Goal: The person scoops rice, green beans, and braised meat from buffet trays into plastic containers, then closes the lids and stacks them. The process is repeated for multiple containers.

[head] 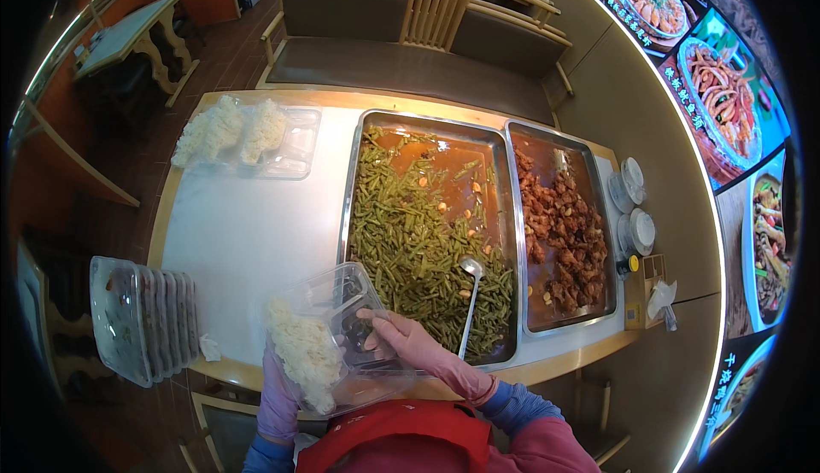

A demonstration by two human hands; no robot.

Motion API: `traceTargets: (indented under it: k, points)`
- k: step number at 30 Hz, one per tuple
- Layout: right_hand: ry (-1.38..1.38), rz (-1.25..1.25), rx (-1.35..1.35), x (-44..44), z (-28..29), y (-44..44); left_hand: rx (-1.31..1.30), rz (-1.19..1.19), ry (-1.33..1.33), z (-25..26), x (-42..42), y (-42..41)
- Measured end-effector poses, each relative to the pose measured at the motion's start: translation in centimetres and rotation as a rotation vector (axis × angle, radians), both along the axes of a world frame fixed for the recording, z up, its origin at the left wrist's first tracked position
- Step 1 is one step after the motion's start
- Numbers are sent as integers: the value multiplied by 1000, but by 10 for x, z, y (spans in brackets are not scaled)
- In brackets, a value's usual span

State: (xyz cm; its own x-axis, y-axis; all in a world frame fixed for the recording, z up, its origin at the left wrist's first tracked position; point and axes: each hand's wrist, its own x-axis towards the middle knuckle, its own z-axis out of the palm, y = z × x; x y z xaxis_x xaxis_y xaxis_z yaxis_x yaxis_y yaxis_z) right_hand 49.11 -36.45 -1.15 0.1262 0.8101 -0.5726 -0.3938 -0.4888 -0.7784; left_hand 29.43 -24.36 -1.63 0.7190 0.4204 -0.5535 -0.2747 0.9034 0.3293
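Note:
My left hand [280,399], in a thin glove, supports a clear plastic compartment container [318,286] from its near left side; most of its fingers are hidden. White rice [306,351] fills the container's left compartment. My right hand [410,343], also gloved, grips the container on the right, its fingers over the compartments without rice. Just beyond is a large metal tray [346,242] of cut green beans [403,223], with a metal ladle [473,267] resting in it. To its right, a second metal tray [608,268] holds browned meat pieces [564,223] in sauce.
More rice-filled clear containers [301,143] sit at the table's far left. A stack of clear containers [144,319] stands at the near left, beside crumpled tissue [209,348]. Lidded tubs [636,231], a yellow-capped bottle [629,264] and a wooden box [644,294] line the right edge. A bench [410,66] stands behind the table.

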Motion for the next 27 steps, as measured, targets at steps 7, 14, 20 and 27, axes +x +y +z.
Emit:
traceTargets:
  k: [7, 14, 20, 27]
  points:
    - [-961, 662, -334, 34, 60, -66, 219, 143, 60, -29, -19, -40]
    - [-1763, 831, 454, 25, -63, -195, 329, 354, 319, -10, -23, -59]
    - [-1513, 799, 648, 42, -65, -189, 400, 347, 316, -12, -23, -89]
    - [-1620, 154, 564, 116, 37, -132, 219, 408, 205, 20, 2, -119]
